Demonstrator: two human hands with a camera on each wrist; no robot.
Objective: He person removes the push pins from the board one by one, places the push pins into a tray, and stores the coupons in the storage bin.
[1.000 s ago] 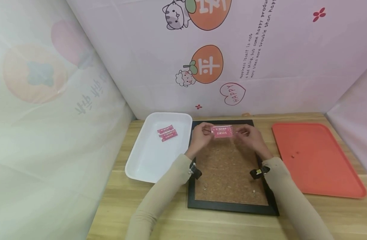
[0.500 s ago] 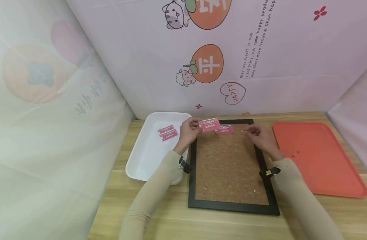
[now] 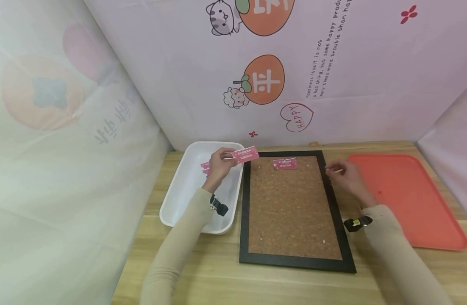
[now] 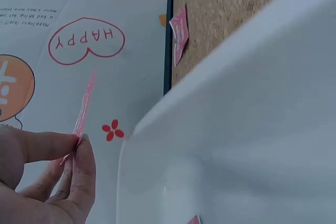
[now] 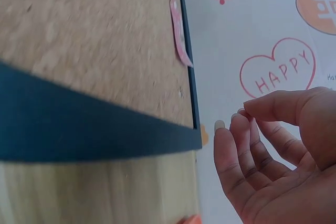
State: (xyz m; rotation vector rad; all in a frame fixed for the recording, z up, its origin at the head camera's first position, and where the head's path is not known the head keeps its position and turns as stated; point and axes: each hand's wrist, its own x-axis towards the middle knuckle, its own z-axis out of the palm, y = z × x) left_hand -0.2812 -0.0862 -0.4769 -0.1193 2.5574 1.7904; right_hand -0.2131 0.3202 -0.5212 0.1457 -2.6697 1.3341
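Observation:
My left hand (image 3: 220, 166) pinches a pink coupon (image 3: 245, 155) between thumb and fingers, above the white tray's right rim. In the left wrist view that coupon (image 4: 85, 103) is seen nearly edge-on. Another pink coupon (image 3: 285, 164) lies at the top of the cork board (image 3: 292, 207), with a small pin at its upper edge. Beyond the board's right frame hovers my right hand (image 3: 346, 174). Its fingers are loosely bent, thumb near the fingertips, and the right wrist view (image 5: 278, 150) shows nothing held.
More pink coupons (image 3: 205, 167) lie in the white tray (image 3: 176, 203), partly behind my left hand. Small pins sit near the cork's corners. A red tray (image 3: 416, 199) stands at right with a tiny pin (image 3: 379, 192). Printed cloth (image 3: 195, 97) hangs behind the wooden table (image 3: 203, 275).
My left hand has carried the held coupon leftwards from the board to above the white tray. My right hand has drawn back right, off the board. One coupon stays on the cork.

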